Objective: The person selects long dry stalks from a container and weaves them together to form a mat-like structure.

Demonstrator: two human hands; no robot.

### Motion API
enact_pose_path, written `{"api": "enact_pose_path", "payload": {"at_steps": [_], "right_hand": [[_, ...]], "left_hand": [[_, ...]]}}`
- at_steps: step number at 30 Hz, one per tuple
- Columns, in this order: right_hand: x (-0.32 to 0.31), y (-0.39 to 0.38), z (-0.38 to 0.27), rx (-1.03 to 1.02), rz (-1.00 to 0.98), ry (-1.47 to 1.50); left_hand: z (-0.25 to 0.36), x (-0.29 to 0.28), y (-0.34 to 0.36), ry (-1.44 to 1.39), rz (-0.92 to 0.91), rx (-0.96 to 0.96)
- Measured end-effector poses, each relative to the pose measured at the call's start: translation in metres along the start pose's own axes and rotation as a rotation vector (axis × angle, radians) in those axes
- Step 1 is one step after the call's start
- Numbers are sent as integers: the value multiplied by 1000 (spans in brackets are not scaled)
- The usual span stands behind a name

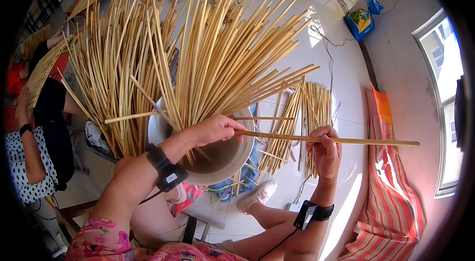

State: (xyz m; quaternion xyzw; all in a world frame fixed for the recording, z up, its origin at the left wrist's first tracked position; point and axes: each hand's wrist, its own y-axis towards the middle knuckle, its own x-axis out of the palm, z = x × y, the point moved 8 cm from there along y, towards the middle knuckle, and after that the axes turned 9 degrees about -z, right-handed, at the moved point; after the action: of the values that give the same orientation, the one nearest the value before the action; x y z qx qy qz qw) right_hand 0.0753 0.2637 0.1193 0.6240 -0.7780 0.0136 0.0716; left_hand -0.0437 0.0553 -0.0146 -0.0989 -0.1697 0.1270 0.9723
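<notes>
A long straw-coloured stalk (373, 142) lies nearly level across the front, held in both my hands. My left hand (215, 130) pinches its left end over a white bucket (202, 179). Farther right along the stalk, my right hand (325, 154) has thumb and fingers closed round it, and the free end sticks out beyond. Cloudy water shows in the bucket, where a thick bundle of similar stalks (222, 63) fans upward. A second tall bundle (111, 68) stands just left of the bucket.
More stalks (316, 110) lie on the tiled floor at right. A red striped cloth (388, 206) rests by the wall, below a window (448, 98). Cables (329, 56) run toward a blue bag (359, 23). At far left a person (37, 159) handles a woven mat (47, 73).
</notes>
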Motion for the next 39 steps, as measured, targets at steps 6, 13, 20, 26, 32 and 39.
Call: {"api": "enact_pose_path", "payload": {"at_steps": [6, 13, 20, 26, 32, 39], "right_hand": [[17, -1, 8, 25, -36, -27], [-13, -7, 26, 213, 227, 61], [9, -2, 20, 146, 51, -69], [11, -1, 15, 110, 7, -110], [7, -1, 13, 113, -28, -141], [28, -1, 19, 68, -99, -254]], "left_hand": [[-10, -5, 5, 71, 114, 4], [0, -4, 2, 83, 139, 35], [-7, -2, 6, 45, 154, 19], [-5, -7, 2, 16, 141, 8], [-8, -9, 3, 51, 122, -2], [-18, 0, 8, 266, 130, -95]]}}
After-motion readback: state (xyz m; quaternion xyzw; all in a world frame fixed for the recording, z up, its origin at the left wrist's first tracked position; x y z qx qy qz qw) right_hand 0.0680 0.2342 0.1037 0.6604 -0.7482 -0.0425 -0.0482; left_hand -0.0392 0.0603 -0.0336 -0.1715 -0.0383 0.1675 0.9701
